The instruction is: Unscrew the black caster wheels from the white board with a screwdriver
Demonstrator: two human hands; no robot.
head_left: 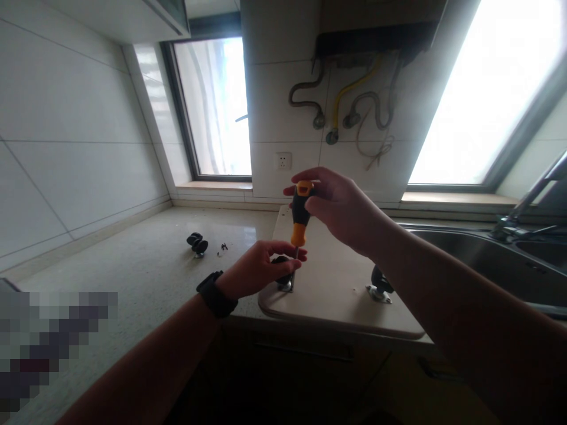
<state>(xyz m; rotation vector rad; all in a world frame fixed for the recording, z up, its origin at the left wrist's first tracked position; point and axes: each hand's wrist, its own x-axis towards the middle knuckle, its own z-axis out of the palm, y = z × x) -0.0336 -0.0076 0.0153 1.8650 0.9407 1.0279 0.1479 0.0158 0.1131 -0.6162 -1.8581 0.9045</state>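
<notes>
My right hand is closed around the orange-and-black handle of a screwdriver, which stands nearly upright. Its shaft runs down to the metal plate of a black caster at the near left corner of a pale board. My left hand closes its thumb and fingers about the lower shaft, just above that caster and partly covering it. The screw under the tip is too small to make out. Another caster stands on the board's right side, partly behind my right forearm.
Black casters lie on the speckled countertop at the left, beside a small heap of screws. A steel sink with a tap is at the right. Pipes and a socket are on the back wall.
</notes>
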